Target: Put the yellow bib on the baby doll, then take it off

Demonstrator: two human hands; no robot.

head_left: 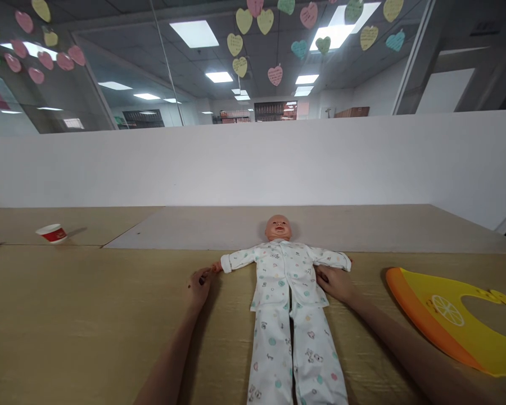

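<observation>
A baby doll [279, 228] lies on its back on the table, arms spread wide, its head away from me. It wears a white pajama top [283, 273] with small coloured prints and matching pajama pants [272, 349]. With fingers pinched together, my left hand [199, 287] holds the doll's small hand [216, 267] at the end of its outstretched sleeve. My right hand [335, 282] is curled against the side of the top, just below the other sleeve. Its fingertips are partly hidden, and they appear to grip the cloth there.
A yellow and orange baby bib [430, 315] with a citrus slice print lies at the right. At the far left a red and white paper cup [53, 233] stands on the table [88, 315]. Behind the table rises a white low wall [219, 166] with glass above it.
</observation>
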